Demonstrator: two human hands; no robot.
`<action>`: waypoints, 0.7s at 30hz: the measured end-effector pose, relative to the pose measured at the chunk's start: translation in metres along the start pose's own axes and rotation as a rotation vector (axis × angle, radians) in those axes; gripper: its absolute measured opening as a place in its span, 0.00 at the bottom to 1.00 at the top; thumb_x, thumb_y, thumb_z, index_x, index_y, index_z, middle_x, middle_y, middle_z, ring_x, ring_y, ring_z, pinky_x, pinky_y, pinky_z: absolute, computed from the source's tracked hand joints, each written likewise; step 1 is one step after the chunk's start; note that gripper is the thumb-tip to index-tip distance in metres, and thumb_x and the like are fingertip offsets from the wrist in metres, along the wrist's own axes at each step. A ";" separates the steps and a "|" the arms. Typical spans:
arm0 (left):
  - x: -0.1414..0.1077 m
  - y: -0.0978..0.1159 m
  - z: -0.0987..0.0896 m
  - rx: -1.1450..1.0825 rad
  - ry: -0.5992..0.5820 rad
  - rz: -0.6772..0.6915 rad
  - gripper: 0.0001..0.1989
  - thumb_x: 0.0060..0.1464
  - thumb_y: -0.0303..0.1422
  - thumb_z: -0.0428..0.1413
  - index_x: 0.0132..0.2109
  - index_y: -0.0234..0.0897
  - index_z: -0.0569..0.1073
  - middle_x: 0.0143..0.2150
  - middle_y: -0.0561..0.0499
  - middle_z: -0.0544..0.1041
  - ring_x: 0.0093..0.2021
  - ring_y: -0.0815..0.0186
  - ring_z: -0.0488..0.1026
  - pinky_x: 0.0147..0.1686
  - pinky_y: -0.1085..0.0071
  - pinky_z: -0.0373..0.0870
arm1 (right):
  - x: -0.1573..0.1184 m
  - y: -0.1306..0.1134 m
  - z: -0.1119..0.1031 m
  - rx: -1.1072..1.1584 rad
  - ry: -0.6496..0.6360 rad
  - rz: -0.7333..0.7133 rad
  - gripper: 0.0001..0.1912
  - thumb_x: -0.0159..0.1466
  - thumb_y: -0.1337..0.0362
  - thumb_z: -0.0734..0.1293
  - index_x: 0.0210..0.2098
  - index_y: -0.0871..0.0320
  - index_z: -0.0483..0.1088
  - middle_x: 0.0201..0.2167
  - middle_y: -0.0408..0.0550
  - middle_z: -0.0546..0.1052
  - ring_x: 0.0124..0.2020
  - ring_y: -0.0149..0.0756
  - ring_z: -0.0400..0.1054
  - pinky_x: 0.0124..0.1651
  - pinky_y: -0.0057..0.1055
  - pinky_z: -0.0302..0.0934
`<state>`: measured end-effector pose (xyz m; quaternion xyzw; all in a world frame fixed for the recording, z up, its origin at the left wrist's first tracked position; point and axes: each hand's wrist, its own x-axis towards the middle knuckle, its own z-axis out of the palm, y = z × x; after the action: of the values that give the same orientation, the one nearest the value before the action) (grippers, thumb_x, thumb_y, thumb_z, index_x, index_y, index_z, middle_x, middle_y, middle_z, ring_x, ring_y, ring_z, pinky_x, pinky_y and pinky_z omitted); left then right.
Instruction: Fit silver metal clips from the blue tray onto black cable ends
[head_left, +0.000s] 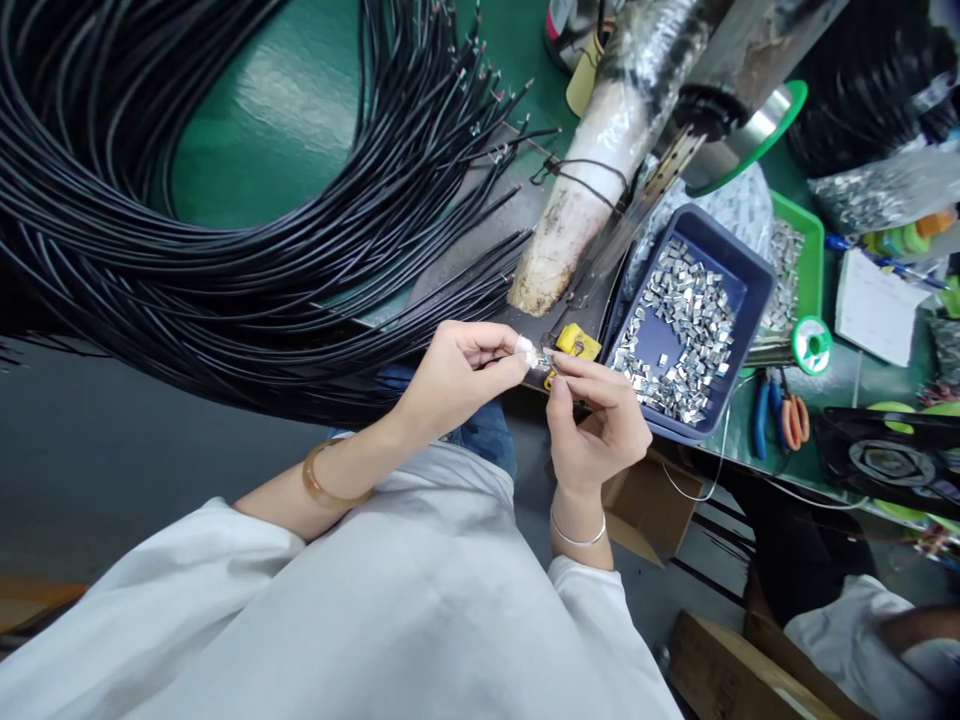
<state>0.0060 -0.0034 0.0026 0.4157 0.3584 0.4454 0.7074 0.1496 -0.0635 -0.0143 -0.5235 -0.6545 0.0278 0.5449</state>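
My left hand (469,370) is closed in a pinch, with white wrapping on a fingertip. Facing it, my right hand (600,415) pinches with thumb and forefinger. A small shiny metal piece (544,360) shows between the two sets of fingertips; its exact shape is too small to make out, and whatever the left fingers grip is hidden. Just behind the fingertips lies a yellow block (577,342) at the bench edge. To the right of my right hand, a dark blue tray (752,290) holds many small silvery metal pieces (690,300).
Bundled black cables (300,260) cover the left of the green bench (277,110), their stripped ends near a wrapped tube (585,190). Right of the tray are a green bin (811,245), a solder spool (811,345), pliers (791,420) and a fan (892,462). Another person's sleeve (840,625) appears lower right.
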 end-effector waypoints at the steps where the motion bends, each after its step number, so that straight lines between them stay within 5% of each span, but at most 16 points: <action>1: 0.000 0.000 0.000 0.004 0.002 0.003 0.03 0.43 0.25 0.61 0.23 0.32 0.78 0.20 0.57 0.71 0.21 0.77 0.60 0.24 0.78 0.61 | 0.001 0.000 0.000 -0.010 -0.007 -0.014 0.10 0.62 0.76 0.71 0.39 0.56 0.73 0.41 0.46 0.84 0.42 0.34 0.81 0.45 0.33 0.77; 10: 0.004 -0.003 0.001 0.108 0.057 0.046 0.03 0.43 0.26 0.61 0.23 0.32 0.77 0.21 0.55 0.73 0.24 0.74 0.65 0.25 0.77 0.63 | 0.002 0.004 0.001 -0.137 -0.016 -0.095 0.10 0.62 0.75 0.71 0.39 0.54 0.71 0.42 0.45 0.84 0.42 0.33 0.81 0.45 0.33 0.77; 21: 0.011 0.003 0.008 0.076 0.119 0.060 0.03 0.41 0.27 0.61 0.23 0.33 0.78 0.23 0.53 0.78 0.25 0.72 0.71 0.26 0.78 0.70 | 0.008 0.003 0.005 -0.047 -0.010 -0.010 0.10 0.62 0.75 0.70 0.38 0.55 0.70 0.45 0.47 0.83 0.45 0.35 0.80 0.40 0.32 0.78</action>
<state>0.0161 0.0051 0.0075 0.4253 0.4039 0.4764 0.6550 0.1488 -0.0537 -0.0128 -0.5326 -0.6604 0.0122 0.5292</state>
